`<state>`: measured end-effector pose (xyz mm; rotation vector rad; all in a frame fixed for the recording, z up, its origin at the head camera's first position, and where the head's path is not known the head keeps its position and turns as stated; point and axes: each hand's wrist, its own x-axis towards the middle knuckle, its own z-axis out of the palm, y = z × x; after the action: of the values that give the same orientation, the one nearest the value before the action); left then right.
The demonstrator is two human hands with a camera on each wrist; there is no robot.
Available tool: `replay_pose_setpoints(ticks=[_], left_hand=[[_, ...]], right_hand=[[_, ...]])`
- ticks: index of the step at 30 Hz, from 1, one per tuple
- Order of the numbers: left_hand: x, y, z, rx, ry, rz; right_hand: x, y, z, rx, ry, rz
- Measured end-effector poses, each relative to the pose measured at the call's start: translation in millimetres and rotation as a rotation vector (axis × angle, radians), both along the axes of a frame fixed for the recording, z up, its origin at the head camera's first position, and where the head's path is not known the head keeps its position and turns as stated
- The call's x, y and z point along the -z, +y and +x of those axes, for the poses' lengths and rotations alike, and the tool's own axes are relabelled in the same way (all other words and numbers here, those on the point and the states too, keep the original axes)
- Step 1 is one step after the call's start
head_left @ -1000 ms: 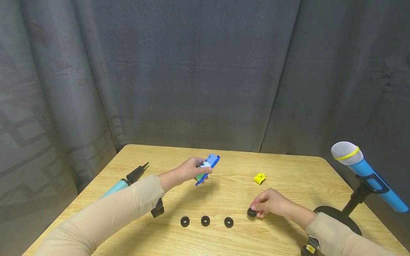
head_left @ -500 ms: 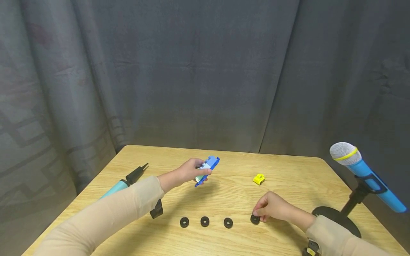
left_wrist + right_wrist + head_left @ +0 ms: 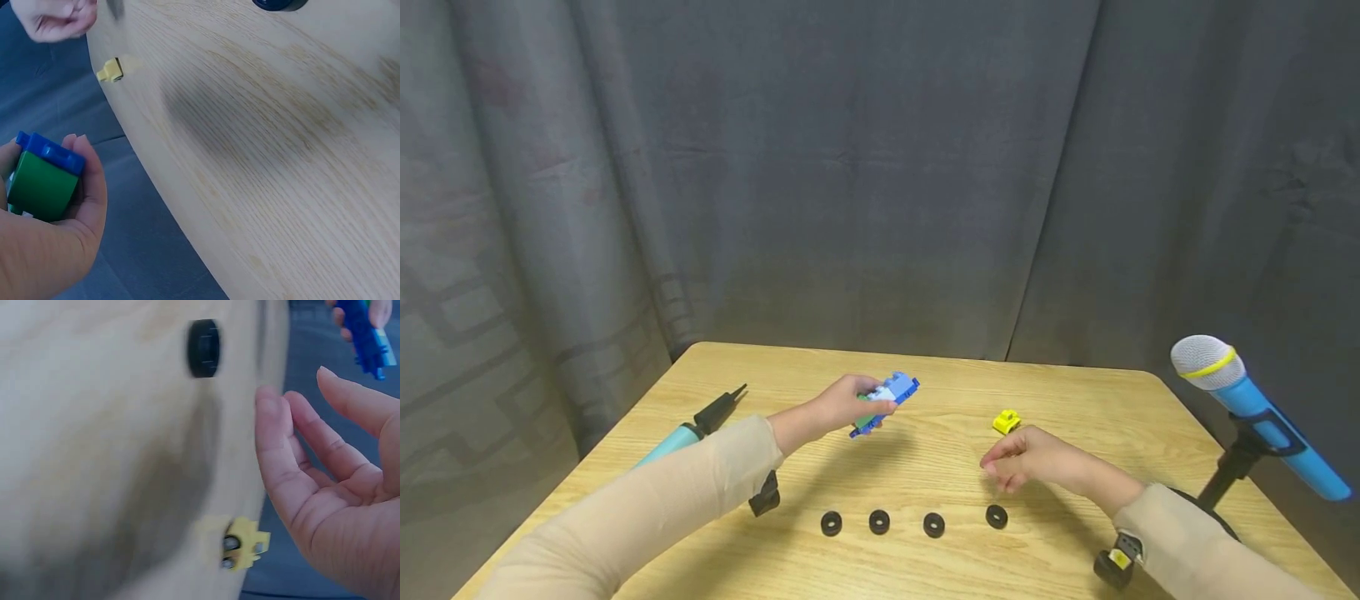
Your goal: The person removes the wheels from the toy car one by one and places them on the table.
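My left hand (image 3: pixel 842 404) grips a toy block vehicle (image 3: pixel 902 387) in blue, light blue, white and green, tilted above the table. In the left wrist view, the thumb and fingers wrap the vehicle's green end (image 3: pixel 42 187). My right hand (image 3: pixel 1033 460) holds nothing. Its fingers are loosely bent and apart from the thumb, over the table between a small yellow toy car (image 3: pixel 1006 422) and a black toy tyre (image 3: pixel 989 517). That tyre lies flat at the right end of a row of several, including one tyre (image 3: pixel 927 527) to its left.
On the left lies a teal hand pump (image 3: pixel 670 442) with a black nozzle, partly behind the left sleeve. A blue microphone (image 3: pixel 1262 417) leans in a black stand (image 3: pixel 1223 475) at the right. Grey curtains (image 3: pixel 865 183) hang behind the wooden table (image 3: pixel 775 367).
My right hand has let go of the rightmost tyre, after shifting it slightly nearer, and has risen away from it. The left hand still holds the vehicle, turned slightly.
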<state>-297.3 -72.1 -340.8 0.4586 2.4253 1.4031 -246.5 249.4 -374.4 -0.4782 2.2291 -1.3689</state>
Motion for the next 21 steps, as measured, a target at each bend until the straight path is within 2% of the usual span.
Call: replay_pose_setpoints(ticks=[5, 8, 13, 21], left_hand=[[-0.6, 2.0, -0.2, -0.005, 0.051, -0.060], [-1.8, 3.3, 0.5, -0.011, 0.083, -0.092], [-4.6, 6.7, 3.1, -0.007, 0.133, -0.135], [-8.1, 10.6, 4.4, 0.135, 0.193, -0.177]], right_hand=[[-15.7, -8.8, -6.0, 0.008, 0.005, -0.031], [-22.1, -14.4, -9.4, -0.006, 0.014, -0.052], [-31.1, -26.9, -14.2, 0.016, 0.019, -0.085], [-42.2, -51.9, -21.4, 0.032, 0.002, -0.181]])
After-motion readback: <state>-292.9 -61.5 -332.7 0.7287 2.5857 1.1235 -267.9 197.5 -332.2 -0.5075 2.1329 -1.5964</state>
